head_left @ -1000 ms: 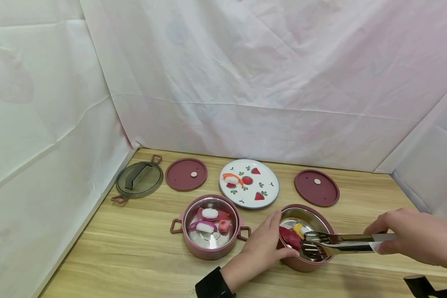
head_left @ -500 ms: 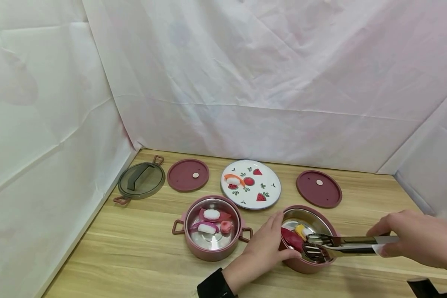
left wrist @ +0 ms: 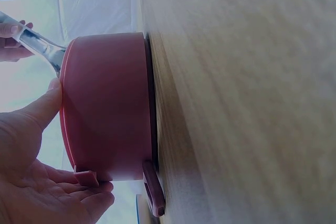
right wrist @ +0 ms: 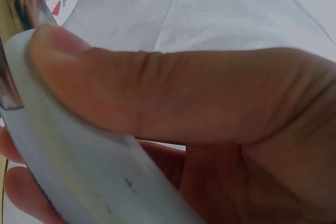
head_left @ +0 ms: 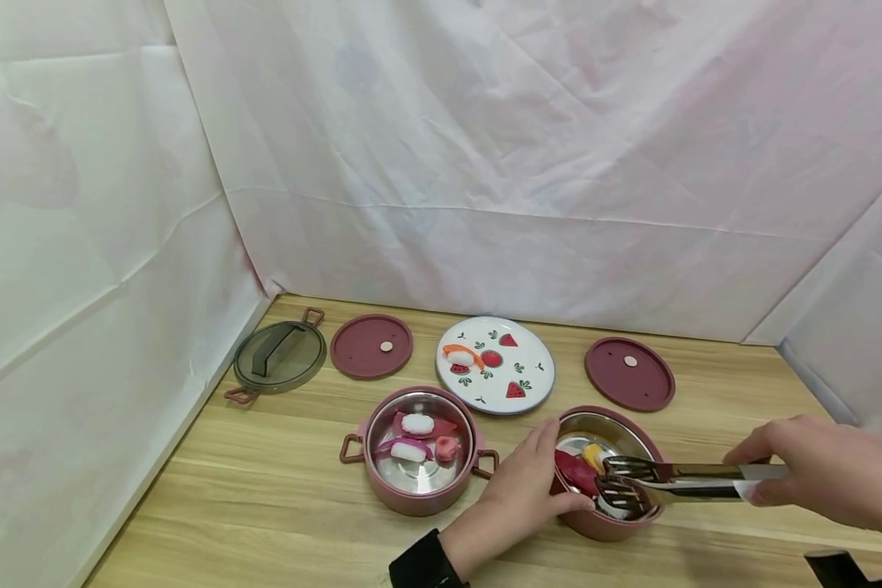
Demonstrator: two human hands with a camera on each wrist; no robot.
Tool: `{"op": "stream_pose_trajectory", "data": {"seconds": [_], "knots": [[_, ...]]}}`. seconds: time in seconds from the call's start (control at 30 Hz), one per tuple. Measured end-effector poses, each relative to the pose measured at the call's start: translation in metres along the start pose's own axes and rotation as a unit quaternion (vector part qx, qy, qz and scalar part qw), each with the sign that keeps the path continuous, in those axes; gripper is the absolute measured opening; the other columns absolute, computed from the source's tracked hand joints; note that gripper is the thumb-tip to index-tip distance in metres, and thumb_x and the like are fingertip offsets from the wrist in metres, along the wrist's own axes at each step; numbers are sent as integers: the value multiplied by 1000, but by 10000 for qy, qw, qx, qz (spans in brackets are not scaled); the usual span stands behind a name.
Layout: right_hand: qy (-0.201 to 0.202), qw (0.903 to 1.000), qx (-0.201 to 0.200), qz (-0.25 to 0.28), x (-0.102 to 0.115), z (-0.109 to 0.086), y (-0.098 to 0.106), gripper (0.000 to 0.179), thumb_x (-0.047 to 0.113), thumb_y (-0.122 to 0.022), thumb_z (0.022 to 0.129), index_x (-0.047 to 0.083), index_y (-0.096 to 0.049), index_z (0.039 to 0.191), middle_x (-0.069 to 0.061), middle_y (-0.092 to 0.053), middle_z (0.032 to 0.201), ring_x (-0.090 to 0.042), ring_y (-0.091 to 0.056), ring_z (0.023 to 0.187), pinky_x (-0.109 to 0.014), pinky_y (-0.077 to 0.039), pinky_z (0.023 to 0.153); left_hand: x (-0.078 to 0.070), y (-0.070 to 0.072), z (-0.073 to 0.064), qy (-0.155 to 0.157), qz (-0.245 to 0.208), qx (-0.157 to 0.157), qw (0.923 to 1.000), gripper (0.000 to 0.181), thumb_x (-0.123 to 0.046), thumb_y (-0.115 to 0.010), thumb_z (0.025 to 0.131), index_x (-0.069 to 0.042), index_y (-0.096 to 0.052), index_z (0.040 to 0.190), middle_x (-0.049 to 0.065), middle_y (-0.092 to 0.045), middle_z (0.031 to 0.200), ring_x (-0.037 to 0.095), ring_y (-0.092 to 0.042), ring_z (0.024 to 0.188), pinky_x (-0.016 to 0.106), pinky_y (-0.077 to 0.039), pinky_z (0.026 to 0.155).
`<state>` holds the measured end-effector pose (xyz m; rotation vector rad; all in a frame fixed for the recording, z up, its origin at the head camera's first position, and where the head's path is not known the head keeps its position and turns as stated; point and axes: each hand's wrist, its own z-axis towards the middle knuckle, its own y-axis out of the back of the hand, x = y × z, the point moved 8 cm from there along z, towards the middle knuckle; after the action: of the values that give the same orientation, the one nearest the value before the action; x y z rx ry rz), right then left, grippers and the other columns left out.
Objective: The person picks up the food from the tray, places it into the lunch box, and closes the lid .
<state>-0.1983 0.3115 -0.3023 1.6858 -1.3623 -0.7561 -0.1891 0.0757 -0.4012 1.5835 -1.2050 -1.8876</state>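
Note:
At the right, my left hand [head_left: 518,492] holds the side of a dark pink pot [head_left: 604,529], thumb at the rim and fingers by a handle in the left wrist view. My right hand [head_left: 826,474] grips metal tongs [head_left: 694,471] by their pale handles [right wrist: 100,166]. The tongs' slotted heads are down inside this pot, spread apart. In it lie a dark red toy piece [head_left: 576,472], a yellow-and-white toy sushi piece [head_left: 593,456], and a white bit [head_left: 612,508] by the lower head, partly hidden.
A second pot [head_left: 420,500] to the left holds several toy sushi pieces. Behind stand a fruit-patterned plate [head_left: 532,388] bearing an orange-and-white toy sushi [head_left: 461,357], two dark red round lids [head_left: 371,346] and a glass lid [head_left: 294,359]. White cloth walls [head_left: 485,163] enclose the table.
The tongs' heads have shifted slightly in the pot, and a white bit now shows beside the lower one. The left hand stays on the pot; the view shifted a little.

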Motion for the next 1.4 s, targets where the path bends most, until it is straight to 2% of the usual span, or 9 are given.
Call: {"op": "stream_pose_trajectory", "data": {"seconds": [0.2,0.3,0.43,0.57,0.77,0.93,1.03,1.23,1.4], "knots": [[281,9975,-619,-189,-1,-6,10,39,34,-83,75,16,-76,109,-4,-75,107,-30,-69,97,-47,-57,73,1,-1,1,8,-63,22,10000,101,-59,-75,79,-14,-29,156,3,-38,160,16,-43,144,34,-46,113],[400,9928,-1061,-383,-5,-9,17,44,40,-83,74,19,-75,112,1,-74,107,-18,-68,90,-37,-56,68,1,-1,0,-13,-69,3,10000,101,-59,-75,79,-13,-29,156,4,-38,160,17,-43,144,34,-45,113],[326,9872,-1442,-596,-8,-11,24,54,49,-81,74,20,-72,119,-1,-72,111,-9,-64,82,-32,-52,64,2,0,0,27,-67,30,10000,101,-59,-75,79,-14,-29,157,3,-37,160,17,-43,144,34,-46,113],[331,9803,-1881,-508,-2,-11,32,64,48,-82,74,14,-68,127,-14,-70,117,-19,-70,83,-43,-56,64,3,-1,0,91,-94,88,9999,100,-60,-74,79,-15,-29,156,2,-37,160,16,-43,143,35,-46,112],[469,9721,-2233,-546,23,-3,43,60,44,-81,79,10,-68,126,-11,-68,117,-14,-67,80,-39,-55,62,3,0,0,89,-55,99,9999,99,-60,-73,79,-15,-30,156,1,-37,160,17,-44,143,35,-47,112],[707,9703,-2286,-357,47,11,55,57,38,-80,82,5,-67,126,-16,-69,118,-20,-70,84,-45,-58,66,4,0,0,58,-45,56,10000,98,-60,-74,79,-16,-31,156,1,-39,159,17,-45,142,35,-49,110],[840,9684,-2333,-281,60,20,63,55,36,-79,83,5,-67,127,-14,-72,112,-20,-70,82,-43,-57,64,4,0,0,53,-118,52,9999,98,-60,-74,79,-15,-31,155,1,-40,158,16,-45,142,36,-48,110],[1106,9628,-2464,-112,85,40,73,48,30,-78,84,9,-67,127,1,-72,88,-10,-58,69,-29,-45,56,2,-1,1,33,-105,85,9999,98,-60,-73,80,-15,-31,155,0,-39,159,15,-44,142,34,-48,110],[1467,9531,-2648,-54,110,60,79,42,25,-76,86,4,-69,122,-9,-74,98,-21,-68,80,-42,-57,68,1,-1,2,37,-90,96,9999,98,-61,-73,80,-16,-31,156,-1,-39,158,14,-45,141,34,-48,110]]}}
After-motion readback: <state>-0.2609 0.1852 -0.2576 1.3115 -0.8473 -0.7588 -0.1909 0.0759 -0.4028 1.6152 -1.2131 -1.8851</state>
